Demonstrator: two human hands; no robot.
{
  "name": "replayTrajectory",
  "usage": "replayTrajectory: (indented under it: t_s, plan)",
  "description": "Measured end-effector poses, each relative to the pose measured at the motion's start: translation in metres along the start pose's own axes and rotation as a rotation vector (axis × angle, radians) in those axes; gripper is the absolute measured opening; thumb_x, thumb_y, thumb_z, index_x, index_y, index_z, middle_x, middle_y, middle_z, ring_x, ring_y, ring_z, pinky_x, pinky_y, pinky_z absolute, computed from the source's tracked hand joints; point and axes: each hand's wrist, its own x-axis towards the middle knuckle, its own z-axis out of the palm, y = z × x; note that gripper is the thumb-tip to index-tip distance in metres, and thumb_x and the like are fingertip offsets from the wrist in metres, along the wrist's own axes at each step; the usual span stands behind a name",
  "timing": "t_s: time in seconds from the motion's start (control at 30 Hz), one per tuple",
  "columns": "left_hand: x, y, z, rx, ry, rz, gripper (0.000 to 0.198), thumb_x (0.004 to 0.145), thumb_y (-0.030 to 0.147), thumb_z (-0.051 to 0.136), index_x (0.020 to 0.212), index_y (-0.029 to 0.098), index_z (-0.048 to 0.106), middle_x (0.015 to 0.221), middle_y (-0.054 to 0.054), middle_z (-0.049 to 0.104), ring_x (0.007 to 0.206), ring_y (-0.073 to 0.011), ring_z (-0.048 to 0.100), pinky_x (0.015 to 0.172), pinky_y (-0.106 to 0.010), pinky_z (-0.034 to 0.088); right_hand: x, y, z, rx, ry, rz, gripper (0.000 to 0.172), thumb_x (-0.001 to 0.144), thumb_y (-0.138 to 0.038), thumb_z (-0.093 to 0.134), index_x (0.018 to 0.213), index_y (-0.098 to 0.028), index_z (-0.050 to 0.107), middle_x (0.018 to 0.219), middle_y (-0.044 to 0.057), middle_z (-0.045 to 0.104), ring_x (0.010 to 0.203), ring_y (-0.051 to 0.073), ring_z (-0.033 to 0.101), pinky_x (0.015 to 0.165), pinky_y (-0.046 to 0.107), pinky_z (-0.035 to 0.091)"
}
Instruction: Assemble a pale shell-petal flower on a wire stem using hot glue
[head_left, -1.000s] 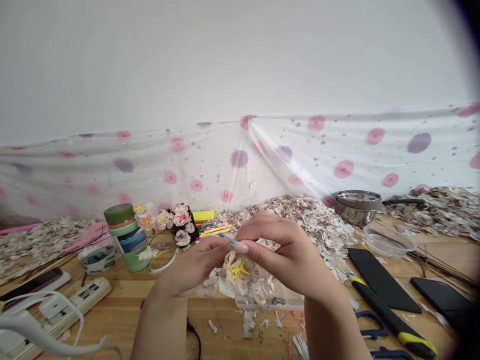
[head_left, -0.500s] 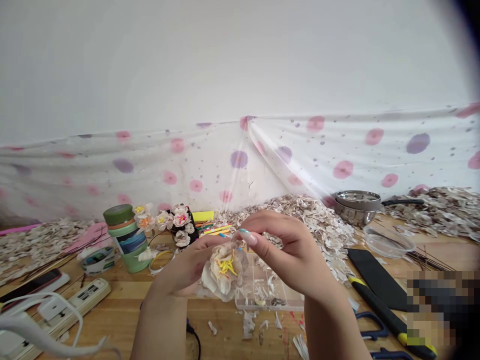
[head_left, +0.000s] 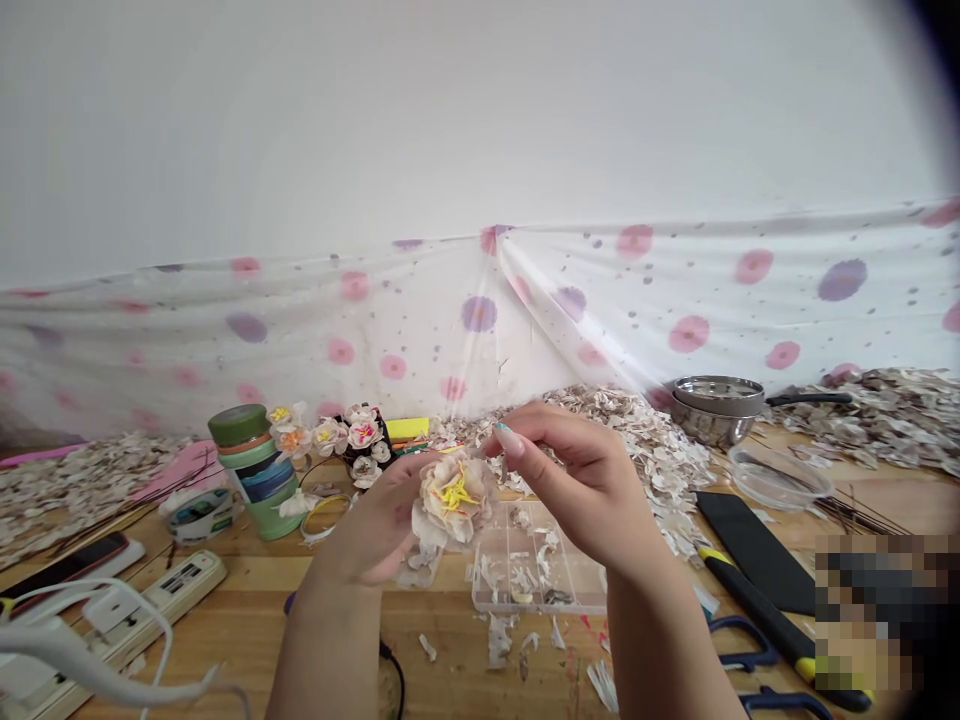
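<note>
My left hand (head_left: 379, 525) holds the flower (head_left: 454, 497) from behind, likely sparing its petals (head_left: 435, 525); my right hand (head_left: 574, 490) is narrowed, its hold unclear.

Soft, even light (dark, partly pixelated right edge)

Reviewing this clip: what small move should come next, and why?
Probably settle the outer petals of the flower with the right hand: the left hand seems to support it, its yellow centre faces the camera, and the right fingertips are close by its upper edge. Whether they pinch anything is unclear.
</note>
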Motion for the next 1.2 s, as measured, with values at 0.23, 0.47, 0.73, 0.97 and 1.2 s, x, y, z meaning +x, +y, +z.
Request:
replayTrajectory:
  t_s: [0.23,0.47,0.73,0.97,1.2]
  plan:
    - [-0.002,0.001,0.005,0.840,0.582,0.408,0.046,0.089,0.044,0.047,0.051,0.020,0.040,0.058,-0.003,0.049,0.071,-0.0203,0.047,0.076,-0.038,0.036,0.002,0.009,0.001,0.028,0.122,0.140,0.021,0.088,-0.031,0.061,0.073,-0.018,0.065,0.070,0.000,0.061,0.066,0.011,0.053,0.061,0.026,0.042]
    - [-0.006,0.000,0.008,1.395,0.989,0.910,0.025,0.088,0.023,0.059,0.064,0.019,0.053,0.069,-0.008,0.060,0.078,-0.0238,0.046,0.078,-0.038,0.035,0.002,0.018,0.005,0.110,0.134,0.328,0.027,0.088,-0.041,0.058,0.073,-0.019,0.054,0.061,-0.003,0.050,0.058,0.010,0.043,0.056,0.026,0.036]
    - [-0.004,-0.002,0.011,1.364,1.006,0.970,0.020,0.086,0.020,0.063,0.069,0.021,0.052,0.070,-0.006,0.060,0.079,-0.0239,0.047,0.077,-0.038,0.036,0.001,0.016,0.014,0.054,0.043,0.263,0.025,0.084,-0.042,0.066,0.086,-0.020,0.054,0.067,-0.004,0.050,0.060,0.010,0.045,0.053,0.024,0.035]
    - [-0.002,-0.007,0.010,1.351,0.978,0.943,0.019,0.087,0.021,0.060,0.069,0.021,0.054,0.072,-0.006,0.061,0.079,-0.0228,0.047,0.077,-0.038,0.036,-0.001,0.020,0.016,0.039,-0.035,0.186,0.019,0.085,-0.033,0.066,0.092,-0.022,0.052,0.069,-0.005,0.048,0.059,0.009,0.044,0.054,0.024,0.036]
    - [-0.002,-0.008,0.008,1.365,0.992,0.940,0.021,0.087,0.021,0.060,0.067,0.021,0.051,0.071,-0.007,0.060,0.081,-0.0247,0.047,0.077,-0.038,0.035,-0.001,0.019,0.017,0.146,-0.046,0.199,0.018,0.085,-0.027,0.066,0.089,-0.022,0.049,0.064,-0.007,0.045,0.056,0.008,0.041,0.051,0.023,0.035]
